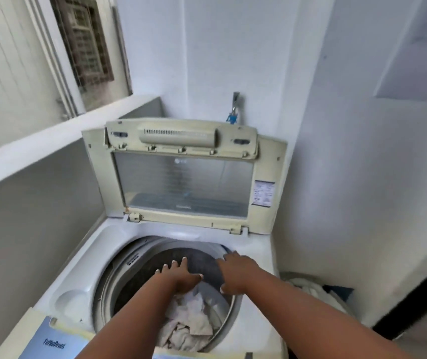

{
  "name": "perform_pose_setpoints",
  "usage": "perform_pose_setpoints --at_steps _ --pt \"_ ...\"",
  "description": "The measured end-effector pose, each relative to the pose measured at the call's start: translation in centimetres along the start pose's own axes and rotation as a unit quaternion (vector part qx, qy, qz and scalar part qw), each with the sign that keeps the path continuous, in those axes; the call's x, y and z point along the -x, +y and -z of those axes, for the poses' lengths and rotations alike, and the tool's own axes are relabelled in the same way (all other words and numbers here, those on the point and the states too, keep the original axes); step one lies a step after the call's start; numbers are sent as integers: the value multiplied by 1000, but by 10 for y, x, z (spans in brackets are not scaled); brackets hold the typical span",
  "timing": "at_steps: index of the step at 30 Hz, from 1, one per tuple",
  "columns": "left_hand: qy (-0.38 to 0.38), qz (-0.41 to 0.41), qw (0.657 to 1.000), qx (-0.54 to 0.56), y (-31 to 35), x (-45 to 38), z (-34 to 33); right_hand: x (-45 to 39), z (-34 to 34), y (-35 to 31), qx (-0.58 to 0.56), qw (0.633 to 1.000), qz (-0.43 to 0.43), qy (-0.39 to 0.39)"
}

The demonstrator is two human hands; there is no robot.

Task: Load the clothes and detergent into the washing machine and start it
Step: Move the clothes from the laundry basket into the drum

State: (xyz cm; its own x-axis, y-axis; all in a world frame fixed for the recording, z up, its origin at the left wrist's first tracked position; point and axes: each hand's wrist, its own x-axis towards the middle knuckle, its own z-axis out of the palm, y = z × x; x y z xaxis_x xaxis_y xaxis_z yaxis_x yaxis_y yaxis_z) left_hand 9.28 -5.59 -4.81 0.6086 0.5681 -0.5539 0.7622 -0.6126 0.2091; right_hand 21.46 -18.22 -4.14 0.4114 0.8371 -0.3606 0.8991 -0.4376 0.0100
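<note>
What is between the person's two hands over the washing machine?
In the head view, between the left hand and right hand shows the dark drum wall, with pale clothes just below.

light: soft daylight from window (88, 45) at left | focus: slightly soft | edges: wide-angle bending
</note>
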Motion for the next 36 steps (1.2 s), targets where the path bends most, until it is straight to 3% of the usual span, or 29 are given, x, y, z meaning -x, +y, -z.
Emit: perform_pose_setpoints --at_steps 8,14,18,25,36 --pt "64 -76 995 -7 84 37 14 62 27 62 -48 997 -37 40" --pt "106 -140 982 62 170 50 -2 114 18 148 -110 990 -76 50" --pt "134 -146 980 1 240 58 -37 146 -7 209 -127 988 -85 32" --pt "66 -147 984 -73 327 56 -100 187 -61 304 -156 982 -108 -8" --pt "-25 -90 993 -75 347 -48 -156 123 -144 375 -180 969 -118 -123"
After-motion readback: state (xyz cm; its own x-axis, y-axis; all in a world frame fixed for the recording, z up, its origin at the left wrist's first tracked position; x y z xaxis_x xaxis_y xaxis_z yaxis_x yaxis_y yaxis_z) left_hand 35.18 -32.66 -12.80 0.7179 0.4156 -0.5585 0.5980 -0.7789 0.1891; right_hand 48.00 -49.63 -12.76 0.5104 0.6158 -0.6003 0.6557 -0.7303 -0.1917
